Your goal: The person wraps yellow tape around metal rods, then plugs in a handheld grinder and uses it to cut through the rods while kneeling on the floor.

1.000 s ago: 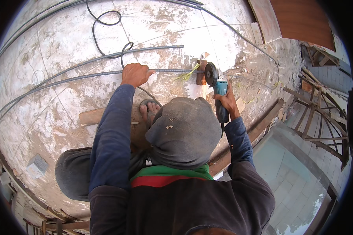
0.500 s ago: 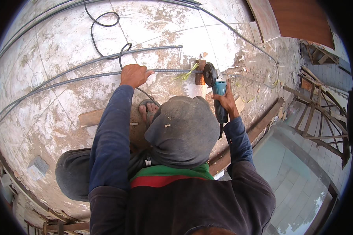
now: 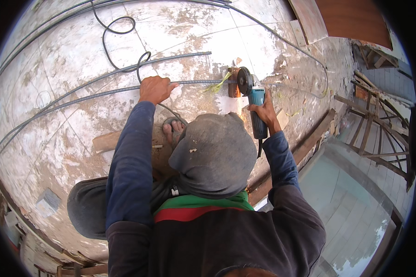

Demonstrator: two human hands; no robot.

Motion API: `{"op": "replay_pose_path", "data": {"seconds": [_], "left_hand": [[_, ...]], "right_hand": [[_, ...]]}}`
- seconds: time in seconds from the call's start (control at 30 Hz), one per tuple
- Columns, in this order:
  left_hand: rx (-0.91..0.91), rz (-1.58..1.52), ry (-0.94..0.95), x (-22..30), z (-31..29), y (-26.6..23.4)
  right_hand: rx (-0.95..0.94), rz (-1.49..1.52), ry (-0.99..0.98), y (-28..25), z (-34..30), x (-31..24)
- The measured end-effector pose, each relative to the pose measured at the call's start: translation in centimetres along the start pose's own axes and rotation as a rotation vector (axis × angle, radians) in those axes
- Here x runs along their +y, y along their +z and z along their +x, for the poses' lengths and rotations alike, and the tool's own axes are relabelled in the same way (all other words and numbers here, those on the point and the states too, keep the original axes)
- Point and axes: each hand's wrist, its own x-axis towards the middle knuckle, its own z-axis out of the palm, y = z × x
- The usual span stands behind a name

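Not much has changed in the last second. The whole view has slid a little to the left, so most of that shift is likely just your head moving. Your right hand (image 3: 266,113) has pushed the grinder (image 3: 256,98) a tiny bit to the far side, next to the brown block (image 3: 234,87). The grinder's disc (image 3: 245,81) is at the right edge of this block, where the ribbed bar (image 3: 196,82) comes across. The disc hides the spot where they meet, so you can't tell how deep it goes.

An orange glow shows near the close end of the block, so the grinding is probably still going on. Your left hand (image 3: 155,89) stays in the same place on the bar, left of the block. Its fingers are closed on the bar, with the thumb pointing right. The fingers of your right hand are wrapped tight around the grinder. The bar looks steady, and that should help keep the disc in one place.

A second bar (image 3: 180,55) lies on the far side, apart from the disc. Some green grass (image 3: 217,86) sits just left of the block.
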Motion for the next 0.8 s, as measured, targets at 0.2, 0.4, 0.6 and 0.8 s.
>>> {"op": "replay_pose_path", "data": {"seconds": [0.2, 0.4, 0.6, 0.8], "left_hand": [[-0.015, -0.003, 0.009, -0.1, -0.1, 0.3], [0.029, 0.015, 0.011, -0.2, 0.0, 0.3], [0.01, 0.007, -0.004, 0.0, 0.0, 0.1], [0.05, -0.014, 0.02, -0.3, -0.1, 0.4]], "right_hand": [[0.011, 0.011, 0.027, 0.2, -0.6, -0.3], [-0.012, 0.057, 0.091, 0.2, -0.9, -0.1], [-0.01, 0.048, 0.084, 0.1, -1.2, -0.1], [0.0, 0.03, 0.088, 0.2, -1.7, -1.1]]}}
